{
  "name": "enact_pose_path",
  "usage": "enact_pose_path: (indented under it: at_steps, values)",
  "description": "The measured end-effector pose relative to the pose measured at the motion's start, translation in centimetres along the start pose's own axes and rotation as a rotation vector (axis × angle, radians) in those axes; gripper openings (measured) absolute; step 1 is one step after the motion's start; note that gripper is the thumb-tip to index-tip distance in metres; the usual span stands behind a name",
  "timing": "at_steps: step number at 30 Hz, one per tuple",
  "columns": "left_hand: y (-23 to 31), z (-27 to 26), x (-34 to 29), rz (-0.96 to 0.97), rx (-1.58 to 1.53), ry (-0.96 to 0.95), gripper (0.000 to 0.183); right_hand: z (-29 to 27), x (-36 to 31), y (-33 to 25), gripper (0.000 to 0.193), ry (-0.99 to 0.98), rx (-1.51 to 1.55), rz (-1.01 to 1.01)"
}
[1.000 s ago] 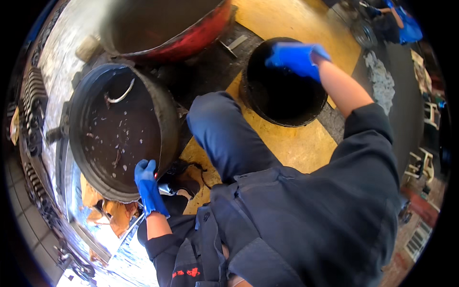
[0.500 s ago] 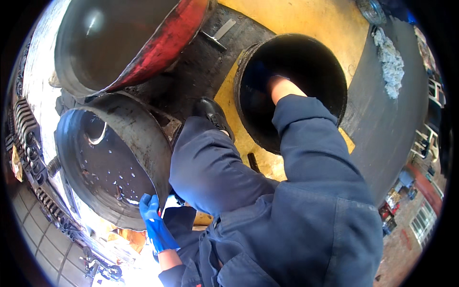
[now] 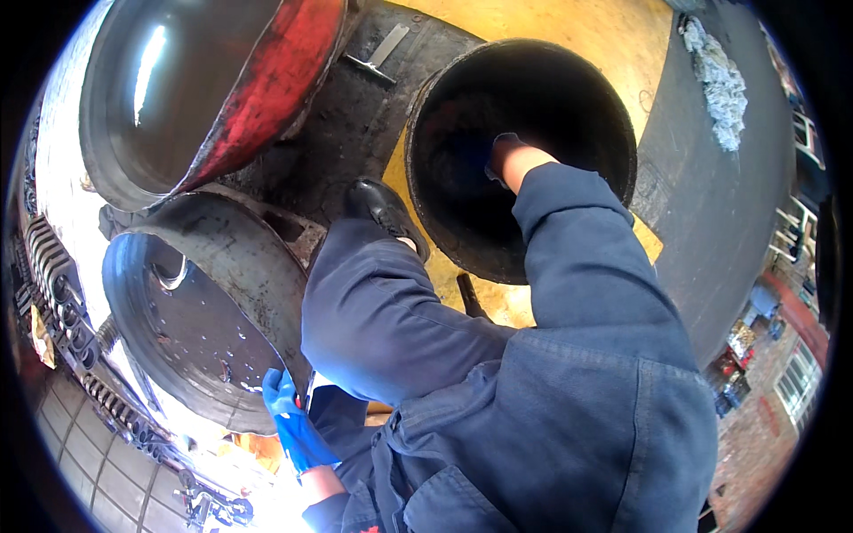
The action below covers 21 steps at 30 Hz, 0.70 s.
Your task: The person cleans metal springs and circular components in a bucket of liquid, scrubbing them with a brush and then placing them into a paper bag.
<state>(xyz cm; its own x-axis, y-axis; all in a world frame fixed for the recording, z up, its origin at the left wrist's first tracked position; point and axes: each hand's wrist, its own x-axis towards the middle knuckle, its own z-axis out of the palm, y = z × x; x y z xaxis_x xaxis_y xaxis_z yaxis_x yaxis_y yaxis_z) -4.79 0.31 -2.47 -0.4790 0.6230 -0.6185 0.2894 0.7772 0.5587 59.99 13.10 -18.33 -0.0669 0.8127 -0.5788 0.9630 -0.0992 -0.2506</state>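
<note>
One left hand (image 3: pixel 293 422), in a blue glove, is at the near right edge of the grey tub (image 3: pixel 253 244). Its fingertips show just beside the rim; whether the grip is clenched on that rim or only resting there cannot be told. The right hand (image 3: pixel 484 160) is down inside the black bucket (image 3: pixel 551 71), at the right of the scene, with the bare wrist and dark sleeve (image 3: pixel 595 258) coming in over the near right side. Only a dim blue part of its glove can be made out, so the state of this grip, and anything it may hold, cannot be told

The grey tub is at the near left, its opening tilted toward the left. Dark contents (image 3: pixel 204 320) dotted with pale specks show inside, along with a pale curved piece (image 3: pixel 173 277) at the far side. Beyond it, at the far left, is a larger red vessel (image 3: pixel 271 98) with a grey interior and a bright reflection. The person's dark shoe (image 3: pixel 386 213) is between tub and bucket

The bucket is over a yellow sheet (image 3: pixel 613 27). A flat metal strip (image 3: pixel 388 46) lies on dark ground left of the bucket; a crumpled pale cloth (image 3: pixel 715 84) lies at the far right
</note>
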Motion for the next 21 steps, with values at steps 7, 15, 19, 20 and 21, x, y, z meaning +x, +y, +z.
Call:
enact_pose_path:
  at_steps: [7,15,19,20,21]
  values:
    - [-0.3,0.0,0.1,0.009,-0.001,0.008,0.044,-0.5,0.5,0.5,0.04,-0.013,0.011,0.02]
    - [-0.3,0.2,0.2,-0.009,0.004,0.003,0.046,-1.0,2.3,-1.2,0.04,-0.014,0.004,-0.001]
    - [-1.4,-0.3,0.7,0.019,0.002,0.02,0.049,-0.8,2.4,-1.4,0.04,-0.027,-0.006,-0.002]
    - [-1.5,-0.4,0.8,0.008,0.016,0.018,0.049,-0.8,2.3,-1.4,0.04,-0.031,-0.008,0.004]
    - [-1.6,-0.6,0.9,-0.003,0.03,0.016,0.05,-0.8,2.1,-1.5,0.04,-0.035,-0.005,0.008]
